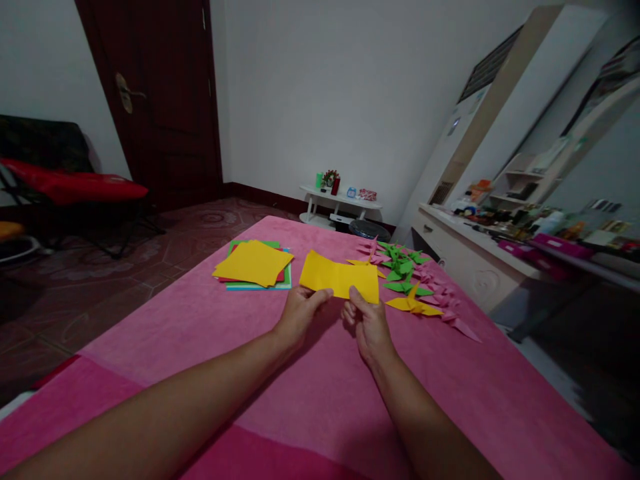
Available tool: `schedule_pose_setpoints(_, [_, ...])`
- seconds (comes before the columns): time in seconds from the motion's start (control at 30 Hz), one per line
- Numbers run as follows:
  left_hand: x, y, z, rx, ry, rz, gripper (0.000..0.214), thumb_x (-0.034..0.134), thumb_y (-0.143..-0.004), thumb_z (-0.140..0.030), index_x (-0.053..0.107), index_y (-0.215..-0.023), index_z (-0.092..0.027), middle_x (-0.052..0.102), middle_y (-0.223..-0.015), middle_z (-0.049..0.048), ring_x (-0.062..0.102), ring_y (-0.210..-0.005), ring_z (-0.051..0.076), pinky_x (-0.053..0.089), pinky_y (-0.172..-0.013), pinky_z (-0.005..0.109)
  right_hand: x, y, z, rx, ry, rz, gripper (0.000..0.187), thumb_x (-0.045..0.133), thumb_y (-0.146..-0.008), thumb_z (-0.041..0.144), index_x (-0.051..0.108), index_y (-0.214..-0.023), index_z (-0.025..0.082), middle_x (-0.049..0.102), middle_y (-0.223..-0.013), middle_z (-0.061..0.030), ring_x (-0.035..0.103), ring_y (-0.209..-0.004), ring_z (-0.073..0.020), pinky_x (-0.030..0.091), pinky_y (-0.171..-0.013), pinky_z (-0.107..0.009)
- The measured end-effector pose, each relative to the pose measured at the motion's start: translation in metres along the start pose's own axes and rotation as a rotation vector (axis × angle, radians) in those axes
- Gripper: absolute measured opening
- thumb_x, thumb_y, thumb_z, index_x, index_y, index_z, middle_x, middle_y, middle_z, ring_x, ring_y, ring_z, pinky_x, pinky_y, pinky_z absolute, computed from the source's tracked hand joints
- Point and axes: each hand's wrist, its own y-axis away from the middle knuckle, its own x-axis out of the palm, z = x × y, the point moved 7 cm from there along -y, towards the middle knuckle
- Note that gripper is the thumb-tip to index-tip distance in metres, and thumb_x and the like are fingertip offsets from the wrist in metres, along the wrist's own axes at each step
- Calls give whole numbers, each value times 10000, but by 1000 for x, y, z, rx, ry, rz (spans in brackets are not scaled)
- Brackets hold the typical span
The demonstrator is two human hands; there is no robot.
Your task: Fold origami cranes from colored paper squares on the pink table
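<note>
Yellow paper [343, 279], plain, wider than tall, faint crease near mid-width, slightly bent. Pinched at near edge by left hand [301, 313] and right hand [369, 325], above pink cloth [320, 390], beside paper stack [253, 263].

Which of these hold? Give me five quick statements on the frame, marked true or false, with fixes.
1. The left hand and right hand both grip the yellow sheet. True.
2. The top sheet of the paper stack is blue. False: it is yellow.
3. The paper stack lies to the left of the yellow sheet. True.
4. The yellow folded bird lies left of the left hand. False: it lies to the right of the right hand.
5. The cloth under the paper stack is pink. True.
</note>
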Motion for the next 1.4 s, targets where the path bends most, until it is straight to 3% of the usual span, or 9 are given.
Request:
schedule_pose_setpoints(0.2, [-17, -12, -1, 18, -148, 0, 278, 622, -708, -349, 608, -552, -120, 481, -440, -29, 359, -401, 47, 229, -429, 200, -12, -4, 9, -56, -31, -48, 324, 715, -686, 309, 455, -553, 171, 375, -415, 86, 316, -347, -47, 249, -375, -211])
schedule_pose_setpoints(0.43, [-13, -11, -2, 37, -62, 84, 342, 553, -767, -383, 661, -624, -92, 589, -509, 42, 397, -410, 65, 260, -428, 205, -16, -5, 11, -81, -61, -68, 324, 730, -662, 333, 457, -575, 181, 369, -425, 91, 309, -353, -52, 246, -367, -214])
schedule_pose_setpoints(0.63, [-7, -8, -2, 64, -77, 193, 587, 382, -833, -570, 698, -754, -81, 592, -535, 56, 402, -380, 80, 279, -405, 219, -13, -4, 15, -61, -75, -70, 341, 737, -655, 342, 451, -563, 182, 351, -415, 92, 305, -357, -50, 257, -375, -212])
schedule_pose_setpoints(0.83, [3, 0, -1, 64, -218, 215, 346, 648, -714, -441, 643, -596, -115, 527, -456, -3, 442, -414, 84, 298, -431, 203, -7, -1, 9, -37, 14, 21, 377, 705, -692, 389, 436, -535, 176, 358, -419, 82, 313, -355, -45, 248, -367, -204])
schedule_pose_setpoints(0.97, [11, 5, -5, 83, -187, 184, 300, 651, -711, -383, 631, -566, -120, 598, -526, 32, 512, -480, 113, 366, -479, 213, -3, 2, -8, 0, 178, 103, 326, 670, -726, 420, 533, -593, 156, 456, -463, 43, 369, -377, -59, 250, -359, -203])
schedule_pose_setpoints(1.1, [17, 8, -7, 104, -205, 244, 311, 608, -750, -364, 631, -553, -124, 618, -535, 47, 546, -505, 135, 404, -519, 231, -2, 4, -21, 17, 240, 80, 347, 647, -737, 451, 547, -578, 160, 459, -441, 38, 393, -384, -75, 266, -363, -209])
schedule_pose_setpoints(1.23, [9, 7, -10, 164, -237, 175, 205, 639, -717, -301, 666, -609, -129, 657, -606, 47, 569, -568, 145, 419, -560, 231, -6, 4, -21, 39, 253, -4, 382, 657, -709, 475, 532, -528, 163, 447, -411, 41, 375, -366, -70, 265, -361, -211])
schedule_pose_setpoints(1.4, [-5, 3, -10, 144, -253, 35, 201, 656, -692, -297, 661, -592, -123, 618, -563, 23, 498, -504, 107, 365, -498, 210, -13, -1, -3, -53, 192, -80, 353, 669, -700, 455, 509, -563, 171, 446, -428, 61, 342, -322, -54, 255, -330, -204])
